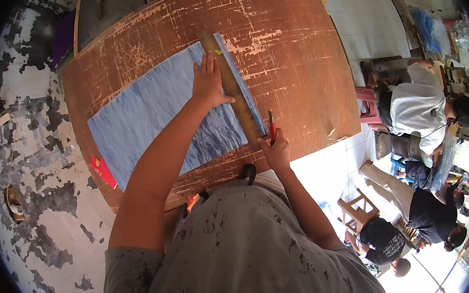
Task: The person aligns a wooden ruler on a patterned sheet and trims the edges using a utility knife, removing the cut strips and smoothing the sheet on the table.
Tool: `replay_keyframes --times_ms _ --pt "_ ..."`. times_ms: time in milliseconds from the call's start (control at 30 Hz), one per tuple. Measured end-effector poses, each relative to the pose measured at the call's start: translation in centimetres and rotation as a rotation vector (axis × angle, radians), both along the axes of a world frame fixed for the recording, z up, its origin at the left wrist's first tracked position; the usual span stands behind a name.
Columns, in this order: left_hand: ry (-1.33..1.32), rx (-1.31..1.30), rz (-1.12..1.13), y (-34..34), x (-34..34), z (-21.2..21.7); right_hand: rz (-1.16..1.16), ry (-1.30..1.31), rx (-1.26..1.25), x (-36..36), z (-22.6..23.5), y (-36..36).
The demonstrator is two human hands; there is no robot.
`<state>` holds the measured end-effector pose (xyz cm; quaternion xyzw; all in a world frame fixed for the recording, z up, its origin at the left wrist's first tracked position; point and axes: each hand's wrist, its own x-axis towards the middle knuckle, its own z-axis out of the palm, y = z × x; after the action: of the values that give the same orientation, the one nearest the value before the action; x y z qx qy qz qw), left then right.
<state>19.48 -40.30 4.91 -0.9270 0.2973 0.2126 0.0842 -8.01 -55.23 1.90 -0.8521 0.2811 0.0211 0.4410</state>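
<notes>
Sheet [147, 104], blue and streaked, spread flat and slantwise on a scuffed brown board [299, 57], close to the edge nearest the body. Ruler [242, 115] already laid across the right part of it, from past the far edge down to the near right corner, with a narrow blue strip [240, 79] showing along the ruler's right side.

Left hand [207, 87] spread apart, gripping nothing, laid over the ruler's upper half and partly over the sheet beside it; apparently pressing both steady. Right hand [277, 148] clamped on a red cutter [273, 134], dark tip pointing away from the body, just right of the ruler's near end. Tip seemingly over bare board, just past the strip's near end; contact impossible to tell.

Done, as far as visible: sheet laid out, ruler set, cutter in hand. Unsettled: strip joined or cut through, the line at the ruler's edge being too fine to read. In either case, strip not yet lifted away. Left to do, by judgement: any unfinished cut along the ruler, then parting of strip from sheet. Larger part, left of the ruler, without visible cuts. Red packet [103, 172] just beside the sheet's left end, apparently playing no part.
</notes>
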Motion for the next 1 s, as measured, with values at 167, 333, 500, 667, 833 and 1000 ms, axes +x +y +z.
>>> replay_keyframes --times_ms 167,333,500,667,833,1000 --pt "-0.024 -0.174 -0.021 2.1 -0.6 -2.6 -0.040 0.013 0.107 0.5 -0.3 -0.2" --pt "0.043 -0.105 -0.029 0.6 -1.4 0.5 -0.015 -0.031 0.159 0.3 -1.0 -1.1" --pt "0.031 -0.078 -0.013 0.5 -1.6 0.2 -0.004 0.000 0.177 0.6 -1.0 -1.3" --pt "0.038 -0.045 -0.018 0.4 -1.5 0.3 0.001 0.019 0.213 0.5 -1.2 -1.5" --pt "0.057 0.003 -0.025 0.2 -1.4 0.3 0.022 -0.011 0.235 0.5 -1.8 -1.9" --pt "0.067 -0.014 -0.006 0.4 -1.5 0.3 0.018 -0.014 0.266 0.4 -1.8 -2.0"
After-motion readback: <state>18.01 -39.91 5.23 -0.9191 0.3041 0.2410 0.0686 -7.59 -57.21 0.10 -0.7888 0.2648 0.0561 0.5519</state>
